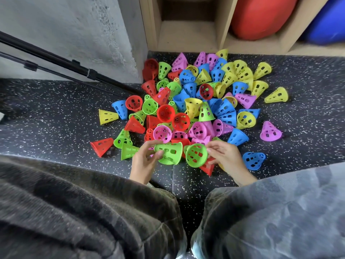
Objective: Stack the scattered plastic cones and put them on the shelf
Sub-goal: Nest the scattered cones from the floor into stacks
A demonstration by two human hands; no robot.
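A heap of small perforated plastic cones [196, 101] in red, green, blue, yellow and pink lies scattered on the dark speckled floor. My left hand [144, 159] grips a green cone [169, 153] lying on its side, wide end to the right. My right hand [225, 156] holds a second green cone [196, 155] by its rim, its open mouth facing me. The two green cones sit side by side, just above the near edge of the heap. The wooden shelf [186, 34] stands behind the heap with an open compartment.
A red ball [261, 15] and a blue ball [328, 21] fill the shelf compartments at the right. Black tripod legs [56, 62] cross the floor at the left beside a grey wall. My knees take up the lower part of the view.
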